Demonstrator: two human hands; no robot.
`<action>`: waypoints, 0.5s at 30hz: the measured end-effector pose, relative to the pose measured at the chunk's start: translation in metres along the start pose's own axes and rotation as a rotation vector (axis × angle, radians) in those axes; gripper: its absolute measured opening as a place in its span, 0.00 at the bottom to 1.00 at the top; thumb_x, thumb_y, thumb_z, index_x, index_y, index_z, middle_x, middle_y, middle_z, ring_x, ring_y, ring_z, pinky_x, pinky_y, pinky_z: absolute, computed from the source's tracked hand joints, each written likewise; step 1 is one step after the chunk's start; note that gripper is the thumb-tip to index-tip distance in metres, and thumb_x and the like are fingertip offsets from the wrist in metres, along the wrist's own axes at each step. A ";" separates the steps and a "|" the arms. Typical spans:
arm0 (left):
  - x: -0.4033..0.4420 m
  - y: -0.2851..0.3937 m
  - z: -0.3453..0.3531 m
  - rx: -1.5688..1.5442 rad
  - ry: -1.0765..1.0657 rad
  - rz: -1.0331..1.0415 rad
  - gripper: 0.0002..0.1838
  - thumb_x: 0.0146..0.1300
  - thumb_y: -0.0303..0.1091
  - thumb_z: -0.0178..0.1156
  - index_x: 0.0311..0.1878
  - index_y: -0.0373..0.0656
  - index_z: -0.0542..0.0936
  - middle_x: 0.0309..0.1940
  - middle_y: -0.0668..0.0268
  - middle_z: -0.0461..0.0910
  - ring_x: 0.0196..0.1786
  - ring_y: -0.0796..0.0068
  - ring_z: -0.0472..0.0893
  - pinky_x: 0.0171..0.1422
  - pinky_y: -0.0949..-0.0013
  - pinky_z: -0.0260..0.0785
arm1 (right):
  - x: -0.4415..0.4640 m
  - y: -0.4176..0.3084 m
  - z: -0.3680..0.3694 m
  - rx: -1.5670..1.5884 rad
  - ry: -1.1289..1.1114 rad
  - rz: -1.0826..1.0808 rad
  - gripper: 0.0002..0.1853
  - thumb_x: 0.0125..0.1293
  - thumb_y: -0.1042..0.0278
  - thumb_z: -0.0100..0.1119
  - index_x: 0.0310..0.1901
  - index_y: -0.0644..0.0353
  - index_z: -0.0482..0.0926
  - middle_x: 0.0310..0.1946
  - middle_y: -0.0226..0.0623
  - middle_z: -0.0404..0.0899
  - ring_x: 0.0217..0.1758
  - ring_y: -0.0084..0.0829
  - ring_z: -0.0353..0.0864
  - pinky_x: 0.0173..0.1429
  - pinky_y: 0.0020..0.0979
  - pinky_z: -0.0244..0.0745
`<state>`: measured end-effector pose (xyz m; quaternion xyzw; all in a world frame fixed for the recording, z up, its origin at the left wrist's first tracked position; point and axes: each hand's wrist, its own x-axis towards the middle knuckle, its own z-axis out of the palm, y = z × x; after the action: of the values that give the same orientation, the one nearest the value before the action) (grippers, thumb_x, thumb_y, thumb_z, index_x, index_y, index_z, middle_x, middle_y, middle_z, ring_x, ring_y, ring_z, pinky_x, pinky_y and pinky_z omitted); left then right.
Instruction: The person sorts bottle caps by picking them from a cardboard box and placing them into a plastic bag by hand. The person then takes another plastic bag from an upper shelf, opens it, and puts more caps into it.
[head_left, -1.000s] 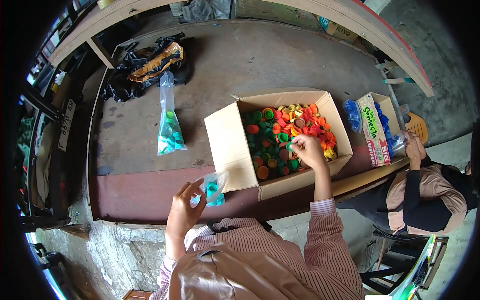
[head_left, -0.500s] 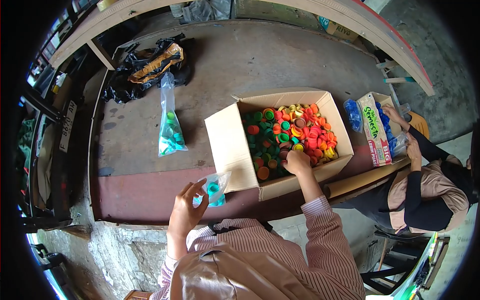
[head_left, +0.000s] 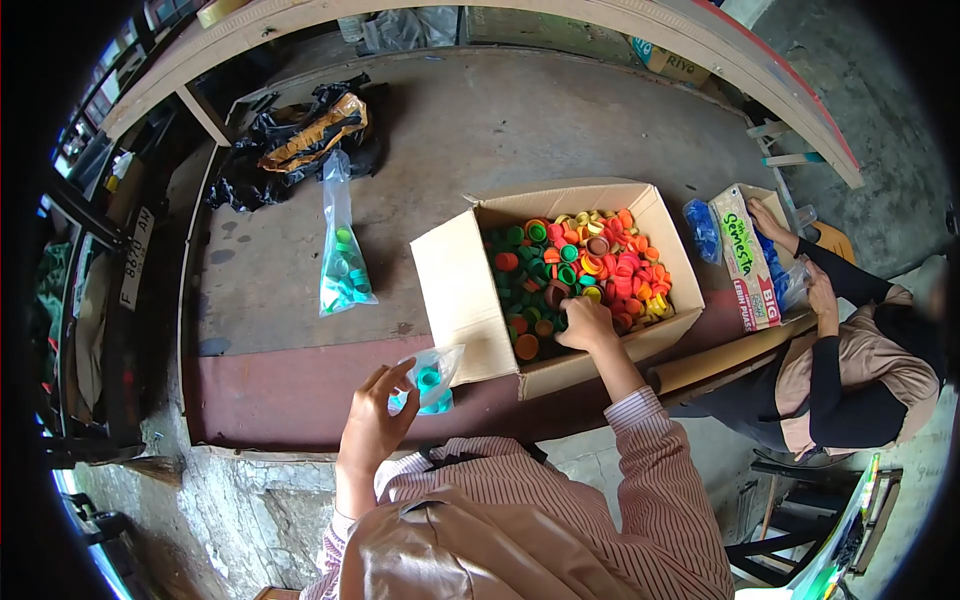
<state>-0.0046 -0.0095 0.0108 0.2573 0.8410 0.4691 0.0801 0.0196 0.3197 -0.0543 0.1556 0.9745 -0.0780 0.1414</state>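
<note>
My left hand (head_left: 372,415) is at the table's front edge, its fingers curled at the mouth of a small clear plastic bag (head_left: 446,362). Turquoise bottle caps (head_left: 429,379) lie inside that bag. Over the open cardboard box (head_left: 455,290), my right hand (head_left: 588,326) reaches down into a heap of plastic bottle caps (head_left: 625,265) in red, orange, yellow, green and brown. Its fingers are bent and closed among the caps, beside a brown cap (head_left: 557,292); whatever they hold is hidden.
A tied clear bag of green and turquoise caps (head_left: 346,270) lies left of the box, below a crumpled black plastic bag (head_left: 270,150). At the right, another person's hands (head_left: 822,297) work at a smaller printed carton (head_left: 745,260) with blue pieces. A cardboard tube (head_left: 715,365) lies along the front edge.
My right hand has shifted slightly left and down within the heap of caps. My left hand stays at the bag. The other person's far hand has moved left, into the carton.
</note>
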 end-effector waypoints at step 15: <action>-0.001 -0.002 0.001 -0.011 0.015 -0.010 0.19 0.52 0.20 0.59 0.50 0.37 0.76 0.31 0.58 0.77 0.34 0.66 0.80 0.39 0.68 0.72 | 0.013 0.015 0.022 -0.121 0.050 -0.122 0.16 0.40 0.71 0.67 0.35 0.55 0.78 0.37 0.39 0.77 0.43 0.41 0.79 0.43 0.41 0.75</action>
<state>-0.0045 -0.0102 0.0087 0.2493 0.8401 0.4753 0.0777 0.0178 0.3331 -0.0812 0.0893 0.9883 -0.0237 0.1211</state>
